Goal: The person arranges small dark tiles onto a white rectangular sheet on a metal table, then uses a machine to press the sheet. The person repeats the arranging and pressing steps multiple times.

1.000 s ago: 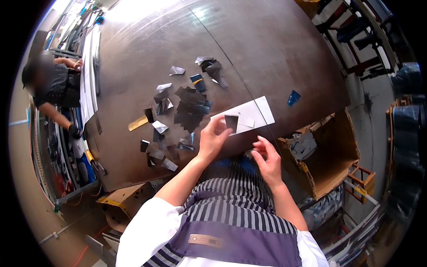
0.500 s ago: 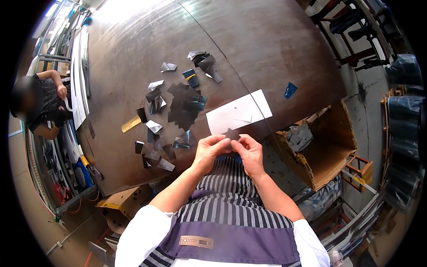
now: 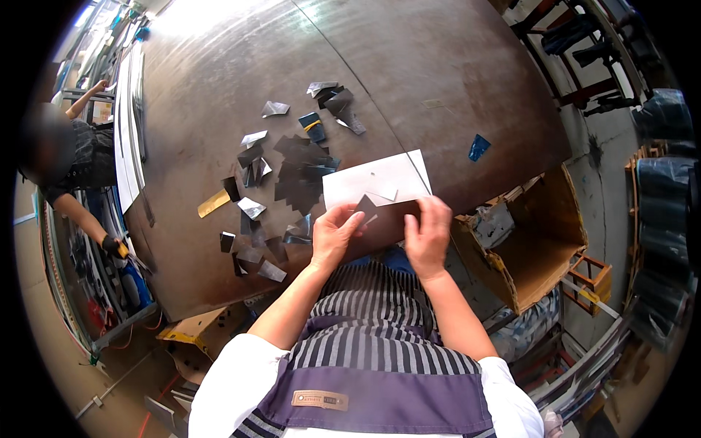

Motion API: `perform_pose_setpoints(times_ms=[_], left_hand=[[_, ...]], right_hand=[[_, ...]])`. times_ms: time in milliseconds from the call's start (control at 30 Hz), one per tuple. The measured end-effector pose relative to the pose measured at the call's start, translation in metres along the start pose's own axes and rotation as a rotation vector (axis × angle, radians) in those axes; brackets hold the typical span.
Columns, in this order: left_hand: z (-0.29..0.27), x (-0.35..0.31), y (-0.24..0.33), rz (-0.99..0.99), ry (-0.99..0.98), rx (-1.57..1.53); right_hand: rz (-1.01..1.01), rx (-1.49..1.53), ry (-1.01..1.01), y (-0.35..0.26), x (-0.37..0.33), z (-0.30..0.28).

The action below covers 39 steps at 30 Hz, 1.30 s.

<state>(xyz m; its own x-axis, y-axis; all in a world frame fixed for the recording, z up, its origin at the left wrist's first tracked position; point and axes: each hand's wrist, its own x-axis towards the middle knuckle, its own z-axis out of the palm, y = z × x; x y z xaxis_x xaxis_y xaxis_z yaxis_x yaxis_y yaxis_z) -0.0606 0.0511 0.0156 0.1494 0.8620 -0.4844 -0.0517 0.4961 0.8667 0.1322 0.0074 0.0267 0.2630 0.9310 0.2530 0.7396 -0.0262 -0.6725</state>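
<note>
My left hand pinches a small dark rectangular piece between thumb and fingers, at the table's near edge. A pale sliver shows beside that piece, too small to name. My right hand is a short way to the right, by the lower right corner of a white sheet. Its thumb stands apart from the bent fingers, and I see nothing held between them. A dot and a small white scrap show on the sheet. Left of it lies a spread pile of dark pieces.
More dark and silvery pieces, a gold strip and a banded dark bundle lie on the brown table. A blue piece lies right. An open cardboard box stands beside the table; another person works at far left.
My hands have moved apart, the dark piece staying in the left. The white sheet has shifted slightly left. The other person's arms have moved, one reaching down toward the rack.
</note>
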Motion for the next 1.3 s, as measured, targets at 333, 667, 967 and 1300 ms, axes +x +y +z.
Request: perform_pose_setpoints(times_ms=[333, 667, 967, 1300], left_hand=[[0.07, 0.036, 0.021, 0.757, -0.371, 1.06], [0.039, 0.049, 0.031, 0.77, -0.157, 1.204], [0.059, 0.078, 0.042, -0.047, -0.023, 0.062], [0.072, 0.134, 0.051, -0.044, 0.092, 0.303]], right_hand=[[0.44, 0.084, -0.092, 0.07, -0.066, -0.061], [0.656, 0.073, -0.132, 0.096, -0.136, -0.112], [0.377, -0.082, -0.116, 0.086, -0.11, -0.109], [0.249, -0.001, -0.128, 0.052, -0.067, -0.08]])
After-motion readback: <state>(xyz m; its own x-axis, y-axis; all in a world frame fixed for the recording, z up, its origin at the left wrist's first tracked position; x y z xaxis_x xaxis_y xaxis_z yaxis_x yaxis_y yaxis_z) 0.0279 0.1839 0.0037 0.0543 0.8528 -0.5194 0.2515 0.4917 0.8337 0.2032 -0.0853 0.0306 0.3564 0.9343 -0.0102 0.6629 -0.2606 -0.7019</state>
